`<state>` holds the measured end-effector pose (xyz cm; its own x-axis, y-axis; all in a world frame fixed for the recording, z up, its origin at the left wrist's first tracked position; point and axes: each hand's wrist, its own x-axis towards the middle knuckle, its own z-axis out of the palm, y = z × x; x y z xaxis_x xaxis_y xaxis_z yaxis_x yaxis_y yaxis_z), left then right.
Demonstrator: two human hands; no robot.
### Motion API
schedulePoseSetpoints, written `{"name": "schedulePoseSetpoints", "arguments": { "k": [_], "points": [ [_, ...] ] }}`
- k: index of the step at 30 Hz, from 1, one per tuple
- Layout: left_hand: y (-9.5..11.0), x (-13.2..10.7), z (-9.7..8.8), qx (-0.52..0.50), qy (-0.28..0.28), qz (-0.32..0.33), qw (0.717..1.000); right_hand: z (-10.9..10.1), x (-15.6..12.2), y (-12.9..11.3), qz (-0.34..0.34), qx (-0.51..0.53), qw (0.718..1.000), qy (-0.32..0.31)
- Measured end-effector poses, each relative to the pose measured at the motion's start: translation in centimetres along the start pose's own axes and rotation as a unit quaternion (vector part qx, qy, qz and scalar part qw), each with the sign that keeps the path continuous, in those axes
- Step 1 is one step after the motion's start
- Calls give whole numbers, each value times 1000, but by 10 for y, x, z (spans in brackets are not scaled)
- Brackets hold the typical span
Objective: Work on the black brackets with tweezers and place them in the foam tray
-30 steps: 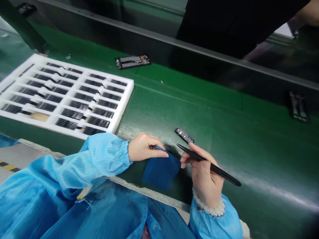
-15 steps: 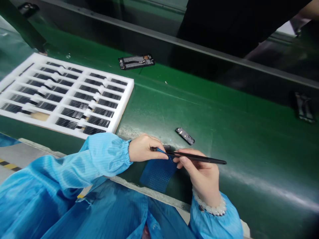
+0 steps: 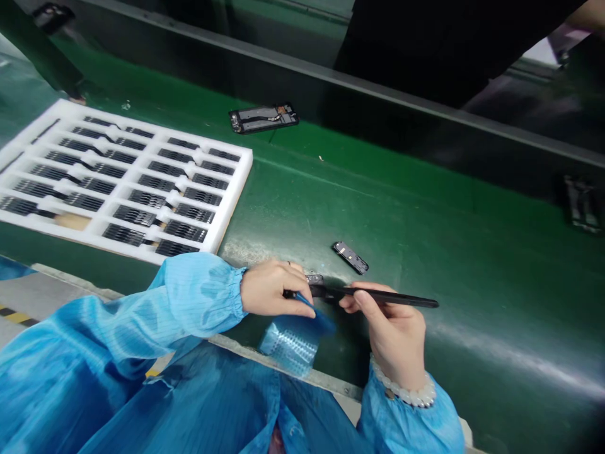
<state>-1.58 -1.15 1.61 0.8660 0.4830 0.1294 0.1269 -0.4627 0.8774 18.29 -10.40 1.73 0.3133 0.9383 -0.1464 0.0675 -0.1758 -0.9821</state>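
1. A white foam tray [image 3: 229,211] lies toward the left end of the green desk [image 3: 425,246], one corner near the front edge. Your camera cuts off its left side.
2. Its compartments carry rows of slim dark strips [image 3: 123,234], packed side by side; one compartment along the tray's front shows a tan surface [image 3: 72,221].
3. Your left hand [image 3: 275,287] is near the middle of the desk's front edge, its grip pinched on a blue perforated sheet [image 3: 289,343]. The sheet bends down toward that edge, its lower part shiny with glare.
4. Your right hand [image 3: 394,321] has its grip closed around black tweezers [image 3: 404,298], pointing toward your left fingers. Their tips are hard to make out against the dark bits there.
5. A small dark piece [image 3: 314,278] sits just beyond your left fingers, partly hidden by them.
6. Farther in from the front edge, a narrow black part [image 3: 350,257] lies flat, at a slant.
7. Near the desk's far edge rests a phone frame [image 3: 265,118]; toward the right end, a second frame [image 3: 583,205] is dim and blurred.
8. Beyond the far edge, a co-worker's dark clothing [image 3: 425,44] is cropped at the top.
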Motion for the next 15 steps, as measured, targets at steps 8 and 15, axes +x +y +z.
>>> {"name": "schedulePoseSetpoints", "arguments": {
  "k": [8,15],
  "points": [
    [-2,-6,7,125,-55,64,989,0,-2,8,54,-58,997,21],
    [-4,-5,5,105,-70,50,991,7,6,7,67,-43,997,24]
  ]
}}
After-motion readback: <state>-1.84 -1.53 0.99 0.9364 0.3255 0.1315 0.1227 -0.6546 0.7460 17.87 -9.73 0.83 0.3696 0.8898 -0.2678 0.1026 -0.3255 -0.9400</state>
